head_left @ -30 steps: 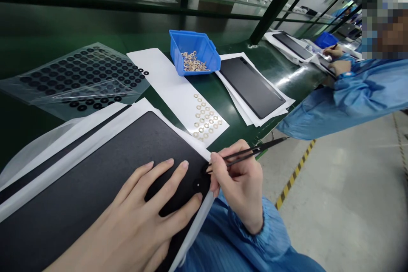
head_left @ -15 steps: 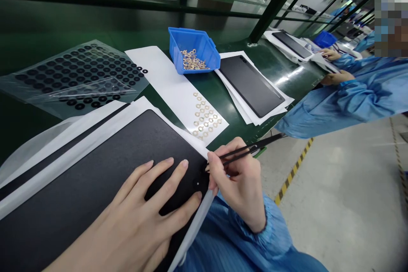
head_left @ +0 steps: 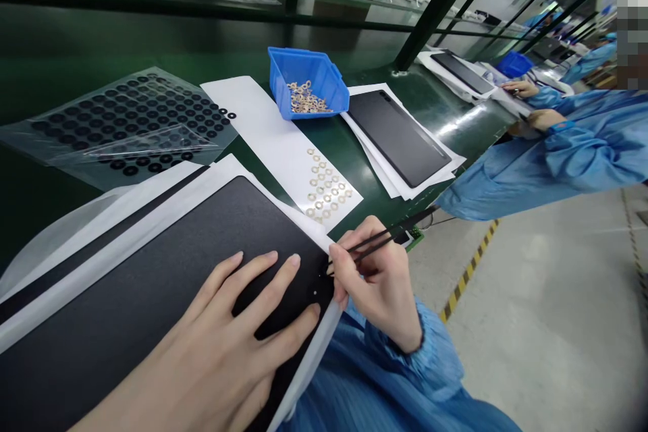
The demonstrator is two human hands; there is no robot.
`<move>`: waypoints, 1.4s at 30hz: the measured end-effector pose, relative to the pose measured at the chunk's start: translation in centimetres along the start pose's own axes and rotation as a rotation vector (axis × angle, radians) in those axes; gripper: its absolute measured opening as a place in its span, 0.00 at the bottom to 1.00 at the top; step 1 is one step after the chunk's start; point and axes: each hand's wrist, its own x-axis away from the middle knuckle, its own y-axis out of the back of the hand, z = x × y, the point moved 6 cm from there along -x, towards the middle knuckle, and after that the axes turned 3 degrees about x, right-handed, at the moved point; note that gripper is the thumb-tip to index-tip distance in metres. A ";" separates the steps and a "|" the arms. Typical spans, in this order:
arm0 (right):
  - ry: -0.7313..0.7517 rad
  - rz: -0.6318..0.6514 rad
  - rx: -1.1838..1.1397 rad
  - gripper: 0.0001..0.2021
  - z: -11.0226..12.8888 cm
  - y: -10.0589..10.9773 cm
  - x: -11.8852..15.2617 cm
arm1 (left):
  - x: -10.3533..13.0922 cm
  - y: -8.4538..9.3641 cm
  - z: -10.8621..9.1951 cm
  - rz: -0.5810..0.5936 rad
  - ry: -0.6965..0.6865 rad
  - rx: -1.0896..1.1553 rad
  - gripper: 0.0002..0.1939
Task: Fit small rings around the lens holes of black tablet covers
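A large black tablet back panel lies in front of me on white sheets. My left hand rests on it with fingers spread, near its right-hand corner. My right hand grips black tweezers, their tips down at that corner beside two small round camera spots. Something small and pale shows by the tips; I cannot make out what it is. Beyond the panel, a white sheet bears rows of small gold-coloured rings and a couple of black rings at its left edge.
A blue bin with metal rings stands behind the white sheet. Clear film with black rings lies to the left. Another dark panel rests on paper at the right. A co-worker's blue sleeve reaches over the bench edge.
The tweezers' rear end has swung slightly left and down, with their tips still at the corner. My left hand stays put. The co-worker's hands have shifted a little.
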 end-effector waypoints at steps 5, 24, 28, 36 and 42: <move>-0.002 0.023 -0.114 0.12 -0.5 0.0 0.1 | 0.2 -0.5 -0.1 0.016 -0.006 -0.020 0.20; 0.142 -0.022 -0.322 0.11 -0.5 0.7 0.0 | 0.4 -0.5 -0.1 -0.008 -0.021 0.006 0.21; 0.152 -0.027 -0.301 0.10 -0.5 0.7 0.0 | 0.4 -0.5 0.1 0.005 -0.018 0.006 0.22; 0.179 -0.053 -0.289 0.09 -0.3 0.8 0.1 | 0.5 -0.6 0.0 0.022 -0.020 0.001 0.22; 0.191 -0.080 -0.393 0.07 -0.4 0.7 0.0 | -0.3 0.1 -0.2 0.006 -0.036 -0.025 0.20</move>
